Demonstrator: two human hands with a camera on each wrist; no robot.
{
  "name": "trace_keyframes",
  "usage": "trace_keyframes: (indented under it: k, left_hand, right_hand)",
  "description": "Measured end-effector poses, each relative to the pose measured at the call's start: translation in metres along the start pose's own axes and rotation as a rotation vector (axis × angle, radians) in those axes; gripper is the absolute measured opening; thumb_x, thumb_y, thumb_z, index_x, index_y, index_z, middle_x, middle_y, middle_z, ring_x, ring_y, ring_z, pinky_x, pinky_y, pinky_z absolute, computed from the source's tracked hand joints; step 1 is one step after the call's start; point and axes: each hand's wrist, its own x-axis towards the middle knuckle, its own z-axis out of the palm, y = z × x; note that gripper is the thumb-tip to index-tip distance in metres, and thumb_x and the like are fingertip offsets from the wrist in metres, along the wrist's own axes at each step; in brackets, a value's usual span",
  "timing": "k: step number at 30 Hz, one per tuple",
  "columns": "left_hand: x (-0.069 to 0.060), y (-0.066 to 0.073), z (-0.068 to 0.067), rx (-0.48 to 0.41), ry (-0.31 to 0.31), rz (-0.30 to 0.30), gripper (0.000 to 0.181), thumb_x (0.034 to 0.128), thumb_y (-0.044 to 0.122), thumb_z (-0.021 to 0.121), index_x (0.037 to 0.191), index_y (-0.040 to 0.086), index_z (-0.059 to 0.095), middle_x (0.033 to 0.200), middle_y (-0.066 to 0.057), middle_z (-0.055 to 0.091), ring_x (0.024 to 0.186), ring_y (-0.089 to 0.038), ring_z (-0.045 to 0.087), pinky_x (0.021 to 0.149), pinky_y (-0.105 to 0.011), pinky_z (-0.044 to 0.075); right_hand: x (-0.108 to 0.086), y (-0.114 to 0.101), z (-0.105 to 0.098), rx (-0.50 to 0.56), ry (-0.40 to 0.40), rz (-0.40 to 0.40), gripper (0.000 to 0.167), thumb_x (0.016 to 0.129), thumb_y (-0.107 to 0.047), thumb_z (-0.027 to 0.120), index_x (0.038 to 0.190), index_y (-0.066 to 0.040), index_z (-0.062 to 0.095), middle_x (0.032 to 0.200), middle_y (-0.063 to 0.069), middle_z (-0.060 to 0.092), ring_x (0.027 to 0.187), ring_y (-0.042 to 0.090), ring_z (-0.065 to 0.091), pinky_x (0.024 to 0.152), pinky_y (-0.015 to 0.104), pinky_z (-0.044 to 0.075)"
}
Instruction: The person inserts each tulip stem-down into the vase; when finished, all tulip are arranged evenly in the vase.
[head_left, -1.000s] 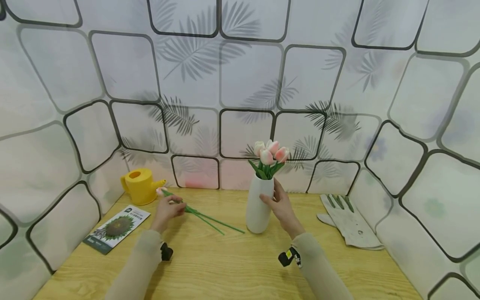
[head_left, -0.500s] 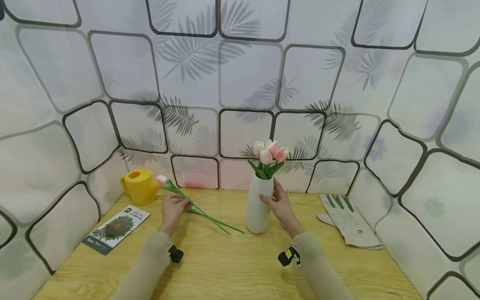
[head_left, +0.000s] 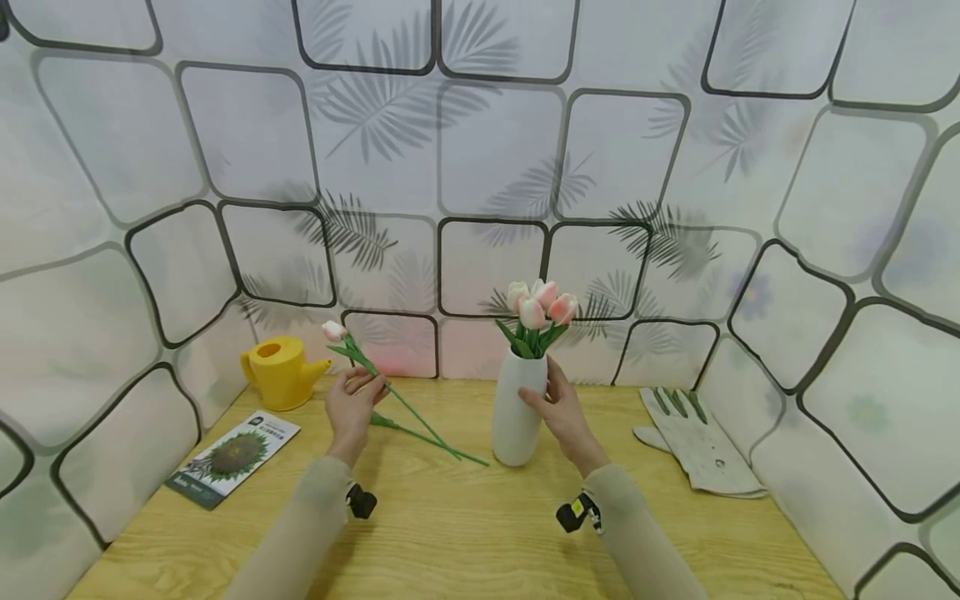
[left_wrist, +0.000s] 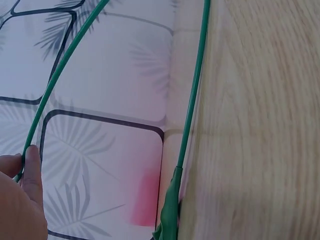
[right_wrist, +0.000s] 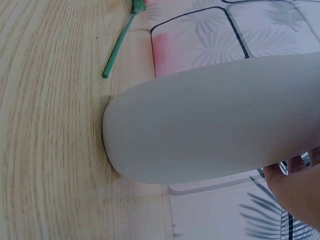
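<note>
In the head view, my left hand [head_left: 354,408] pinches the green stem of a pink-and-white tulip [head_left: 334,332], its bloom raised and tilted to the left. Thumb and finger meet around that stem [left_wrist: 62,62] in the left wrist view. A second tulip [head_left: 442,448] lies on the table beneath, its bloom hidden behind my left hand. My right hand [head_left: 564,414] grips the upper right side of an upright white vase [head_left: 516,412]. Several pink-and-white tulips [head_left: 534,314] stand in the vase. Its base rests on the table in the right wrist view.
A yellow watering can [head_left: 281,375] stands at the back left, near the held bloom. In front of it lies a seed packet [head_left: 234,457] with a flower picture. White gloves [head_left: 701,446] lie at the right. A patterned backdrop [head_left: 495,150] encloses the wooden table [head_left: 450,542].
My left hand has lifted the tulip's bloom end off the table, moving up and slightly right. The second tulip stays on the table. My right hand and the vase have not moved.
</note>
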Motion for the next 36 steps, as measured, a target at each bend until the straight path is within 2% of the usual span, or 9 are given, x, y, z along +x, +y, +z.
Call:
trace_keyframes:
  k: [5,9,16,20,26,36]
  left_hand:
    - [0.001,0.002,0.009,-0.061,-0.008,0.08,0.026,0.0818,-0.009,0.073,0.103,-0.004,0.059,0.084,-0.001,0.07,0.076,-0.015,0.072,0.074,-0.031,0.061]
    - [-0.001,0.005,0.016,-0.063,-0.044,0.133,0.021,0.0829,-0.006,0.074,0.102,-0.005,0.064,0.088,-0.003,0.069,0.082,-0.02,0.073,0.076,-0.031,0.061]
    - [-0.004,0.015,0.026,-0.059,-0.086,0.177,0.02,0.0848,-0.002,0.074,0.104,-0.003,0.068,0.091,-0.002,0.069,0.081,-0.015,0.072,0.076,-0.03,0.061]
    - [-0.006,0.023,0.032,-0.065,-0.105,0.205,0.023,0.0849,0.001,0.075,0.106,-0.003,0.067,0.095,-0.004,0.068,0.083,-0.016,0.072,0.077,-0.033,0.061]
    - [-0.005,0.034,0.042,-0.115,-0.103,0.23,0.025,0.085,-0.003,0.073,0.11,-0.004,0.066,0.099,-0.007,0.067,0.085,-0.02,0.073,0.079,-0.036,0.06]
    - [-0.008,0.049,0.056,-0.193,-0.081,0.314,0.042,0.0814,-0.009,0.074,0.121,-0.002,0.063,0.109,-0.01,0.061,0.081,-0.016,0.07,0.079,-0.033,0.06]
  right_hand:
    - [0.0,0.0,0.0,-0.005,-0.003,0.001,0.083,0.096,-0.017,0.065,0.159,-0.013,0.011,0.162,0.011,0.022,0.146,0.036,0.029,0.119,0.056,0.025]
    - [0.0,-0.001,0.0,-0.009,-0.002,0.002,0.083,0.096,-0.017,0.065,0.159,-0.013,0.011,0.162,0.012,0.022,0.146,0.036,0.029,0.118,0.056,0.025]
    - [0.0,-0.001,0.0,-0.013,0.006,0.018,0.084,0.095,-0.019,0.066,0.159,-0.014,0.011,0.163,0.01,0.02,0.147,0.035,0.027,0.119,0.056,0.024]
    - [0.001,0.0,-0.001,-0.011,0.004,0.022,0.084,0.095,-0.018,0.066,0.159,-0.014,0.01,0.163,0.011,0.02,0.147,0.035,0.027,0.119,0.056,0.024]
    - [0.001,0.0,-0.002,-0.011,0.005,0.017,0.084,0.095,-0.018,0.066,0.159,-0.015,0.011,0.163,0.01,0.02,0.147,0.035,0.027,0.119,0.056,0.024]
    - [0.0,-0.001,0.0,0.002,0.006,0.008,0.082,0.096,-0.016,0.065,0.158,-0.014,0.013,0.162,0.011,0.022,0.146,0.035,0.029,0.119,0.055,0.024]
